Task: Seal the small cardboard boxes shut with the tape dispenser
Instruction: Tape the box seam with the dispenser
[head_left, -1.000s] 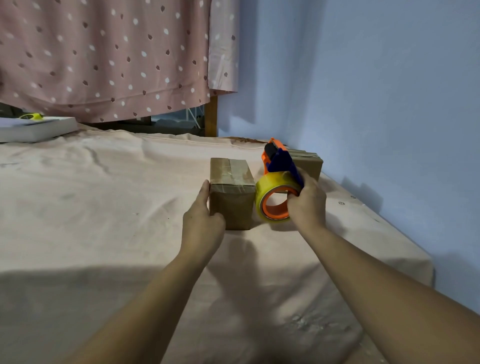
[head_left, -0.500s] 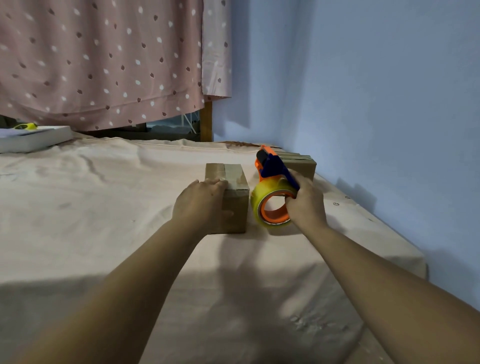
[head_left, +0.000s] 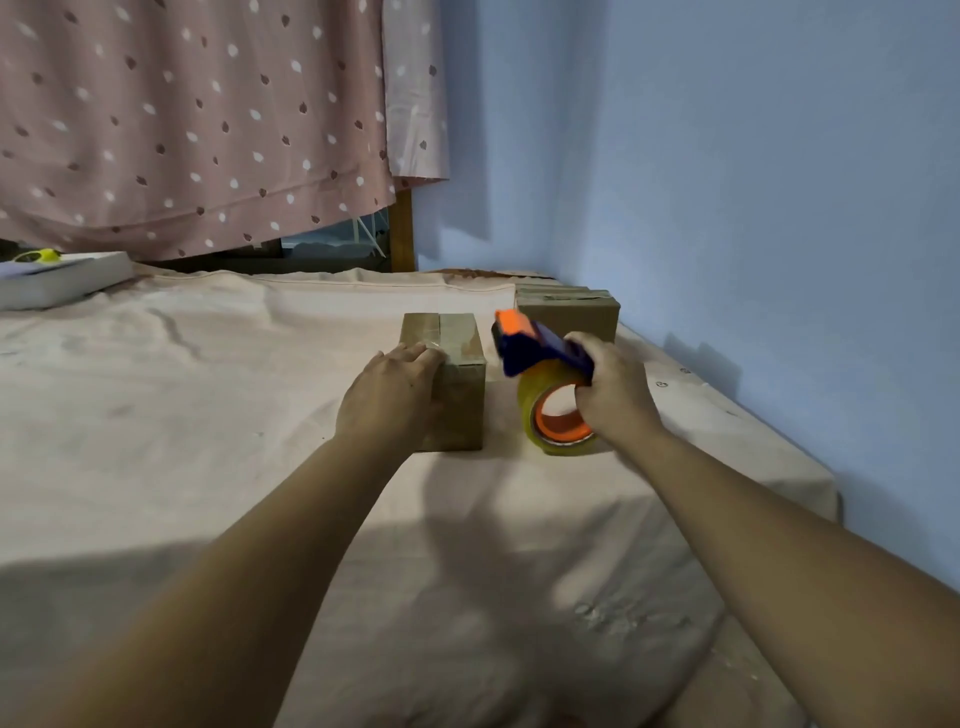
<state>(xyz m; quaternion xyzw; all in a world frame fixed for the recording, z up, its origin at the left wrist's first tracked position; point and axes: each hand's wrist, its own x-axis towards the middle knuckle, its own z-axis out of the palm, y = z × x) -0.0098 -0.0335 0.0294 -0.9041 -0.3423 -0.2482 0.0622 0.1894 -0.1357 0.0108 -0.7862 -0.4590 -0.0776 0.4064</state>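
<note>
My left hand (head_left: 389, 396) holds the box (head_left: 461, 400) on the sheet (head_left: 208, 426), fingers curled over its top edge. My right hand (head_left: 614, 397) grips the tape dispenser (head_left: 537, 349) just beside it — a second box (head_left: 571, 314) sits behind.

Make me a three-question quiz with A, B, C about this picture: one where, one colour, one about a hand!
1. Where is the dispenser from the near box? A on top; B right of it; C left of it.
2. What colour is the roll's core? A green; B white; C orange.
3. The right hand is: A gripping the dispenser; B lying flat; C pointing.
Answers: 1B, it sits beside the box's right side. 2C, the core shows orange. 3A, fingers wrap its body.
</note>
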